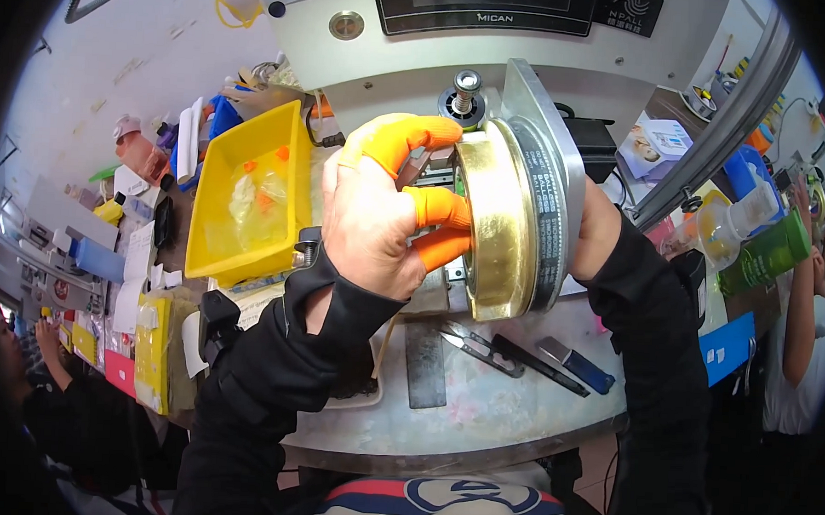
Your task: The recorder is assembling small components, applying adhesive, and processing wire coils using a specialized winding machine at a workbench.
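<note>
A wide gold-coloured metal ring [498, 229] stands on edge in front of me, with a black toothed belt [545, 213] beside it and a grey metal plate [564, 154] on its right. My left hand [369, 205] wears orange finger covers. Its thumb and fingers curl onto the ring's left edge, gripping it. To the right of the plate is my right hand [596, 231]; only its wrist and back show, and the plate hides the fingers. A spring-loaded metal post [464, 99] rises just behind the ring.
Snips [482, 345], a black slim tool [541, 366], a blue-handled tool [577, 364] and a dark flat bar [426, 367] lie on the table. A yellow bin [296, 193] stands left. The white machine [402, 68] blocks the back. Other people sit at both sides.
</note>
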`<action>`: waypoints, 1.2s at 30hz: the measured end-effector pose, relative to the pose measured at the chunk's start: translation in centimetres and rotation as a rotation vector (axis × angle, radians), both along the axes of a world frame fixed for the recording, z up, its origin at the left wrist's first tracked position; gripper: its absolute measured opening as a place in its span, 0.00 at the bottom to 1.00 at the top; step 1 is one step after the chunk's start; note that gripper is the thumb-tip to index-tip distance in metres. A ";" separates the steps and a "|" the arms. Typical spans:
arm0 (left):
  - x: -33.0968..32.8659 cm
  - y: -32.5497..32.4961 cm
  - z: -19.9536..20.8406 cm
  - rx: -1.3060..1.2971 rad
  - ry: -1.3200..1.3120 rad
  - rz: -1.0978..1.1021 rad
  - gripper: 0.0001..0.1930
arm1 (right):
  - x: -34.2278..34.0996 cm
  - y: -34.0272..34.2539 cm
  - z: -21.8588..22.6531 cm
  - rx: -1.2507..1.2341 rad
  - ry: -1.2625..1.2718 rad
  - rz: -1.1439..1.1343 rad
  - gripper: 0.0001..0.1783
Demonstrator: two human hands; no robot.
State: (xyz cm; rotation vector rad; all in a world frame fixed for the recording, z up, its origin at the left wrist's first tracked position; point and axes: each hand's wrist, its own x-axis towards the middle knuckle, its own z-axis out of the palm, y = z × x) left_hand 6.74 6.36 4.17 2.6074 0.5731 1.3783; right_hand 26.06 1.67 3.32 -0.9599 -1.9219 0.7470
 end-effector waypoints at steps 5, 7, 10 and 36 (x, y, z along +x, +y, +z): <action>-0.3 -0.2 0.2 0.060 0.064 0.042 0.15 | -0.1 -0.3 -0.7 0.062 0.021 -0.035 0.07; -0.7 -0.8 0.7 0.057 0.066 0.063 0.15 | 0.0 -1.1 -1.0 0.229 -0.131 -0.331 0.07; -2.8 -3.1 1.3 -0.088 -0.045 -0.009 0.17 | 0.4 -4.6 0.0 0.508 -0.217 -0.699 0.11; -2.4 -9.7 0.8 -0.013 0.119 -0.149 0.16 | -5.7 -12.7 0.6 0.529 -0.252 -0.539 0.14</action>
